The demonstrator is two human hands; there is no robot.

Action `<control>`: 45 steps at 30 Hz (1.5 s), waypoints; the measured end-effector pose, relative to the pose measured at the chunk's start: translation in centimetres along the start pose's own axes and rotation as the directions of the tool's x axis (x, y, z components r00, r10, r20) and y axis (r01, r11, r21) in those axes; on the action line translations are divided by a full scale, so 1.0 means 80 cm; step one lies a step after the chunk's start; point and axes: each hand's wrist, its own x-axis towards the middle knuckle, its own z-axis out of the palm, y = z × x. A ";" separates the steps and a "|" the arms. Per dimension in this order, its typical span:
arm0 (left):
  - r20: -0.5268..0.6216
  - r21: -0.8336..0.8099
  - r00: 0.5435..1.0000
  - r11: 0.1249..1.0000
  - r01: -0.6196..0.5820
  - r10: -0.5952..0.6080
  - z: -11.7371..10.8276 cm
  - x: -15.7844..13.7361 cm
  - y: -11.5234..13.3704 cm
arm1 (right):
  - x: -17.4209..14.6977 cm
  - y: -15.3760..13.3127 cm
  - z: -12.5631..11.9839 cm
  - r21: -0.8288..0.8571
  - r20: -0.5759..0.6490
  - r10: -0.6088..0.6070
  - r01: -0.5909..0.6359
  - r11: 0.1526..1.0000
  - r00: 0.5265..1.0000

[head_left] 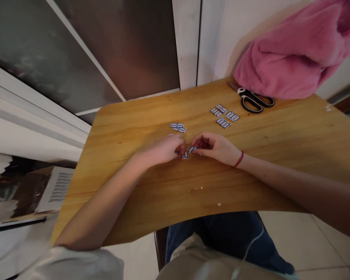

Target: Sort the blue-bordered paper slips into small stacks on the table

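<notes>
Near the middle of the wooden table, my left hand (170,148) is closed, its fingertips pinched on a small blue-and-white striped piece (186,155). Facing it, my right hand (217,147) pinches another small blue-and-white piece (191,149) between thumb and fingers. The two pieces are almost touching, and fingers partly cover both. Just beyond my left hand lies a loose, overlapping cluster of similar pieces (177,127). Farther right, more such striped pieces (223,123) lie flat in small groups. Their print is too small to read.
Black-handled scissors (252,99) lie at the table's far edge, beside a pink plush cloth (291,54). White crumbs (219,204) dot the near part of the wooden table (151,198). A cardboard box (51,190) stands left of the table, below a glass-panelled door (119,42).
</notes>
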 end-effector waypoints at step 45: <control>-0.206 -0.422 0.974 0.907 0.002 -0.097 0.014 0.023 0.001 | -0.003 0.001 -0.003 -0.058 -0.122 -0.086 0.079 0.995 0.989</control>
